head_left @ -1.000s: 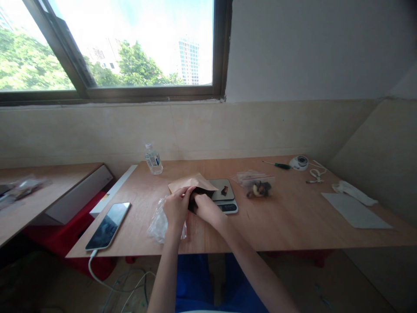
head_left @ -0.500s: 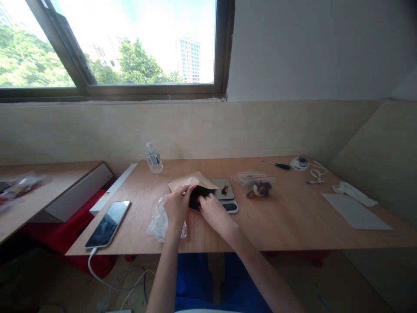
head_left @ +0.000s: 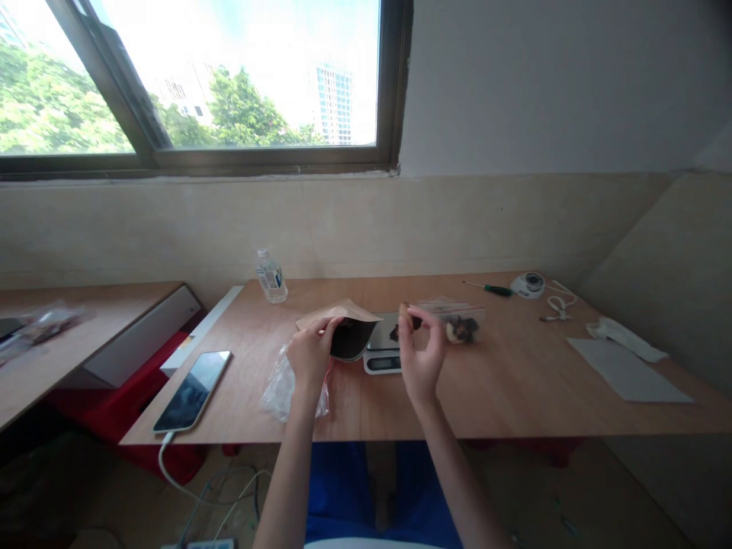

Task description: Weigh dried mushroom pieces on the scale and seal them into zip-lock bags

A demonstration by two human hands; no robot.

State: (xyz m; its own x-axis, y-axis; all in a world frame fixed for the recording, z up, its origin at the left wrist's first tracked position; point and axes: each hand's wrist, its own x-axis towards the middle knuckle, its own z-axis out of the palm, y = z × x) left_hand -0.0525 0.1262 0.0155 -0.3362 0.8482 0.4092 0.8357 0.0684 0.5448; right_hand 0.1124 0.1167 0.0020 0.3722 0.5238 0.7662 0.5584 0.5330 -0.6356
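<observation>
At the middle of the desk [head_left: 515, 381], right in front of the person, the left hand [head_left: 309, 357] is pinching the near lip of a brown paper pouch [head_left: 337, 313]. Its dark mouth gapes toward the scale [head_left: 382, 352] beside it. The right hand [head_left: 424, 360] hangs above the scale, thumb and forefinger pressed together on a small brown morsel [head_left: 404, 310], the other fingers loosely curled.

That morsel looks dry and featherlight, probably brittle, so a soft fingertip pinch across its middle suits it; squeeze harder and I'd expect crumbs. The pouch looks thin and creasy, light enough to skid or flop shut, and the rim is the sensible place to hold it.

One dark piece [head_left: 394, 332] sits on the scale's plate. A clear bag [head_left: 460, 328] of similar bits lies just past the right hand, and crumpled plastic [head_left: 279, 390] lies by the left wrist.
</observation>
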